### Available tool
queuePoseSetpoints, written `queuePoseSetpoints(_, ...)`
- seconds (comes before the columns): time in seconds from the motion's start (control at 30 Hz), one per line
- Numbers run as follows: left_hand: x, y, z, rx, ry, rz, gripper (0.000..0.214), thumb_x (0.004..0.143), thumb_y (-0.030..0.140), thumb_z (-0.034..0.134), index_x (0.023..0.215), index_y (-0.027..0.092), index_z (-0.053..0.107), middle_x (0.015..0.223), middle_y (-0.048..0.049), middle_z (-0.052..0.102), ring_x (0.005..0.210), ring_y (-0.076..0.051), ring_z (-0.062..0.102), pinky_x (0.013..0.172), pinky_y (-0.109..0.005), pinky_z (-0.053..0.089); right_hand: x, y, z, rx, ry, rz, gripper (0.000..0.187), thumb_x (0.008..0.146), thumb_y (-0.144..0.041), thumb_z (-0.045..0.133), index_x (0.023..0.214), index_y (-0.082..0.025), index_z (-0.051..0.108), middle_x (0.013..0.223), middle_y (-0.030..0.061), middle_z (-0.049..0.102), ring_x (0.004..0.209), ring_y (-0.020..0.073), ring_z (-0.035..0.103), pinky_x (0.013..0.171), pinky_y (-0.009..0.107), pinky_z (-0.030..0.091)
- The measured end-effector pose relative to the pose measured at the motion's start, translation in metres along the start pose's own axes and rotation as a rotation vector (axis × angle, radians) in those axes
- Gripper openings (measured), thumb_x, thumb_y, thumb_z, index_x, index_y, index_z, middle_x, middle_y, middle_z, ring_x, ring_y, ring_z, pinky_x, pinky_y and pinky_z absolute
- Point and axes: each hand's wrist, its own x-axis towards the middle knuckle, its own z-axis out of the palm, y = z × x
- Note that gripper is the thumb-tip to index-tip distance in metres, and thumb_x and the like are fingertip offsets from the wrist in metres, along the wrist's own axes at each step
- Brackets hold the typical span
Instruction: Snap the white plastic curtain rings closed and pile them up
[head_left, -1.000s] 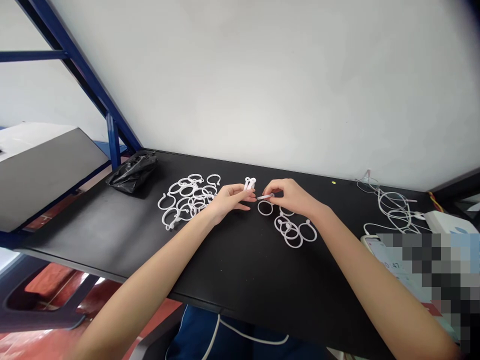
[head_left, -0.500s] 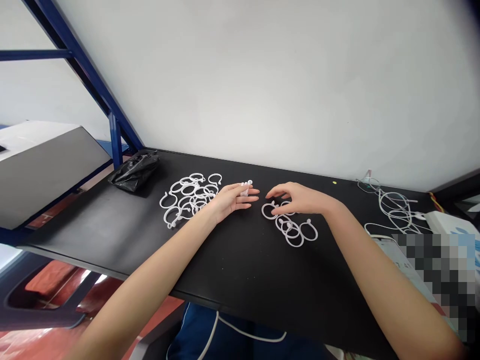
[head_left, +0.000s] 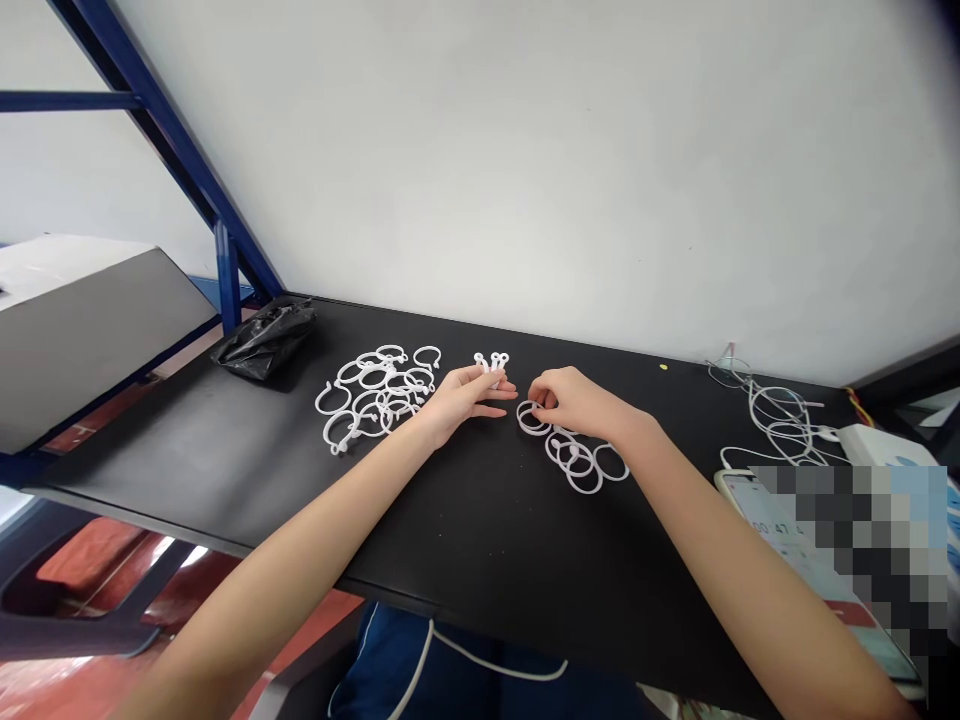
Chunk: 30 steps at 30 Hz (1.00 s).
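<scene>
My left hand (head_left: 459,402) is closed on several white curtain rings (head_left: 491,362), their small eyelets sticking up above the thumb. To its right, my right hand (head_left: 571,402) pinches a white curtain ring (head_left: 531,428) at the left edge of a small group; the fingertips partly cover it. More loose curtain rings (head_left: 577,462) overlap on the table just below that hand. Left of my left hand lies a larger spread pile of the same rings (head_left: 379,392), open-looped with little eyelets.
The black table (head_left: 465,530) meets a pale wall. A crumpled black plastic bag (head_left: 266,340) lies at the back left, near a blue metal frame (head_left: 229,270). On the right are tangled white cables (head_left: 780,415), a white box (head_left: 874,445) and a phone (head_left: 757,515) with a lit screen.
My right hand has moved slightly left and its fingers have closed on a ring. In my left hand the held rings have turned, so their eyelets now point up.
</scene>
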Motion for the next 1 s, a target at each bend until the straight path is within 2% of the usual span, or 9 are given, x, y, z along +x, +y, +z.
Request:
queuePoseSetpoints(0.1, 0.0, 0.001, 0.001, 0.01, 0.016, 0.007, 0.033, 0.08, 0.044, 0.071, 0.088, 0.013, 0.064, 0.103, -0.013, 0.07, 0.107, -0.026, 0.065, 0.081, -0.034, 0.056, 0.0, 0.0, 0.002, 0.009, 0.056, -0.04, 0.006, 0.085, -0.02, 0.063, 0.086, -0.016, 0.067, 0.085, 0.0039, 0.068, 0.075, 0.0155, 0.063, 0.07, 0.029, 0.05)
queuePoseSetpoints(0.2, 0.001, 0.002, 0.0, 0.012, 0.021, 0.011, 0.031, 0.082, 0.042, 0.07, 0.089, 0.013, 0.064, 0.102, -0.0125, 0.07, 0.105, -0.025, 0.066, 0.08, -0.033, 0.056, 0.001, 0.0, 0.002, 0.042, 0.098, -0.068, 0.014, 0.082, -0.014, 0.058, 0.086, -0.018, 0.07, 0.085, 0.0045, 0.07, 0.077, 0.017, 0.065, 0.069, 0.027, 0.048)
queuePoseSetpoints(0.47, 0.002, 0.0, -0.004, 0.027, 0.037, 0.017, 0.029, 0.081, 0.041, 0.071, 0.09, 0.014, 0.065, 0.099, -0.0111, 0.07, 0.104, -0.024, 0.066, 0.077, -0.031, 0.056, -0.001, 0.0, -0.008, 0.067, 0.175, -0.022, 0.005, 0.074, -0.02, 0.064, 0.071, -0.019, 0.067, 0.079, 0.003, 0.07, 0.073, 0.0165, 0.064, 0.064, 0.026, 0.046)
queuePoseSetpoints(0.57, 0.003, -0.002, -0.005, 0.035, 0.037, 0.017, 0.03, 0.08, 0.041, 0.072, 0.091, 0.014, 0.065, 0.1, -0.0112, 0.07, 0.104, -0.024, 0.066, 0.077, -0.031, 0.056, -0.003, -0.003, -0.01, 0.036, 0.167, 0.057, 0.02, 0.079, -0.032, 0.065, 0.065, -0.018, 0.063, 0.068, 0.0026, 0.066, 0.061, 0.0147, 0.06, 0.055, 0.027, 0.043)
queuePoseSetpoints(0.67, 0.004, -0.004, -0.006, 0.041, 0.029, 0.017, 0.032, 0.079, 0.042, 0.073, 0.092, 0.014, 0.066, 0.101, -0.0116, 0.07, 0.104, -0.024, 0.067, 0.077, -0.031, 0.056, -0.004, -0.008, -0.005, -0.023, 0.074, 0.114, 0.033, 0.081, -0.037, 0.066, 0.057, -0.018, 0.057, 0.055, 0.0003, 0.059, 0.05, 0.0115, 0.053, 0.048, 0.026, 0.04)
queuePoseSetpoints(0.73, 0.005, -0.006, -0.006, 0.046, 0.023, 0.019, 0.033, 0.078, 0.043, 0.073, 0.093, 0.014, 0.065, 0.102, -0.0117, 0.07, 0.104, -0.024, 0.067, 0.078, -0.032, 0.057, -0.004, -0.012, -0.002, -0.079, 0.015, 0.144, 0.031, 0.085, -0.037, 0.065, 0.062, -0.017, 0.059, 0.058, -0.0011, 0.058, 0.051, 0.0104, 0.053, 0.051, 0.025, 0.043)
queuePoseSetpoints(0.8, 0.006, -0.007, -0.007, 0.051, 0.016, 0.021, 0.034, 0.078, 0.044, 0.073, 0.093, 0.014, 0.065, 0.102, -0.0118, 0.07, 0.104, -0.024, 0.067, 0.078, -0.032, 0.057, -0.004, -0.016, 0.002, -0.128, -0.01, 0.169, 0.026, 0.091, -0.038, 0.061, 0.079, -0.015, 0.063, 0.073, 0.0002, 0.063, 0.062, 0.0112, 0.058, 0.06, 0.027, 0.051)
queuePoseSetpoints(0.9, 0.005, -0.007, -0.006, 0.061, 0.007, 0.032, 0.034, 0.079, 0.044, 0.072, 0.094, 0.014, 0.066, 0.102, -0.0117, 0.07, 0.103, -0.024, 0.067, 0.076, -0.031, 0.057, -0.003, -0.02, 0.006, -0.16, -0.004, 0.179, 0.023, 0.094, -0.037, 0.057, 0.102, -0.016, 0.064, 0.1, 0.005, 0.066, 0.083, 0.0152, 0.064, 0.075, 0.034, 0.055)
queuePoseSetpoints(1.0, 0.003, -0.005, -0.003, 0.085, 0.023, 0.077, 0.036, 0.08, 0.047, 0.071, 0.094, 0.014, 0.067, 0.102, -0.0111, 0.071, 0.103, -0.024, 0.067, 0.074, -0.03, 0.058, -0.001, -0.02, 0.009, -0.133, 0.031, 0.145, 0.025, 0.094, -0.035, 0.058, 0.11, -0.016, 0.062, 0.109, 0.0073, 0.065, 0.092, 0.0179, 0.064, 0.08, 0.038, 0.055)
